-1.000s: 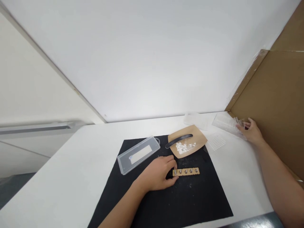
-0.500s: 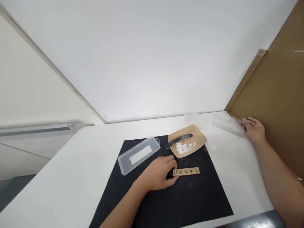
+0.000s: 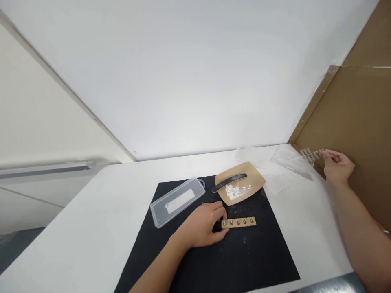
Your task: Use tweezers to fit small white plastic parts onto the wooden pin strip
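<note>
Right hand (image 3: 336, 166) has risen from the tray (image 3: 288, 159) at the far right corner of the bench (image 3: 91, 219) since a second ago. It now hangs above the bench surface, close to the cardboard (image 3: 360, 134) that stands along the right edge. Its thumb and forefinger are pinched on one end of a thin clear strip (image 3: 308, 153) with short teeth, and the other fingers are curled in. The strip is level in the air over the tray's right end, whereas earlier the hand lay low against the tray. Nothing else has shifted, apart from a slight drift of the view.

Nearest the front edge lies one black mat (image 3: 214, 256), which covers the middle of the bench. The left hand (image 3: 203, 228) rests on it palm down, loosely curled. Thumb and forefinger close on the left end of one wooden strip (image 3: 241, 222), as they did before. The wooden strip lies flat on the mat, parallel to the front edge, and carries five small metal studs (image 3: 238, 221) in a row.

Farther back, one clear box (image 3: 177, 201) lies at an angle across the mat's far left corner. One tan card (image 3: 253, 179) sits on the mat's far right corner. It bears one dark curved stick (image 3: 229, 182) and one heap of white bits (image 3: 236, 190), too small to count.

Beyond the mat, toward the far right corner, one clear grid (image 3: 276, 182) lies flat just beside the card. Past it is the tray, and a second tray (image 3: 250, 154), faint, lies near the far edge.
</note>
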Tool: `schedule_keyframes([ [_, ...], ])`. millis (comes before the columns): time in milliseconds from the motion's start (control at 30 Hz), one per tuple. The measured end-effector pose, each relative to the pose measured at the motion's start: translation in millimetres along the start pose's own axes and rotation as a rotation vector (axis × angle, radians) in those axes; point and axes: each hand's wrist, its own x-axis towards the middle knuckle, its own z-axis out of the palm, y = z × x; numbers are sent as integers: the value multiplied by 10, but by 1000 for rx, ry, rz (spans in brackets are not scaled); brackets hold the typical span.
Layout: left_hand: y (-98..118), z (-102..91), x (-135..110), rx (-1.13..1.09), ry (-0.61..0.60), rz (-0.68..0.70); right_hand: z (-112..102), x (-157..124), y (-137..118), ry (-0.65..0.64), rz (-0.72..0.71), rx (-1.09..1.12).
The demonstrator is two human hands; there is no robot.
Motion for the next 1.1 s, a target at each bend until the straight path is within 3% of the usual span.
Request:
schedule_keyframes([
  [267, -2, 4, -1, 28, -11, -12, -30, 53, -87, 41, -85, 171],
  [467, -33, -15, -18, 89, -2, -7, -44, -46, -8, -23, -152, -31],
  [633, -42, -48, -14, 98, 41, 50, -66, -92, -96, 11, -171, -61],
  [900, -26, -69, 3, 56, 132, 79, 34, -469, -590, -25, -246, -36],
  [1100, -51, -34, -1, 76, 264, -11, 207, -731, -1260, -47, -354, 119],
])
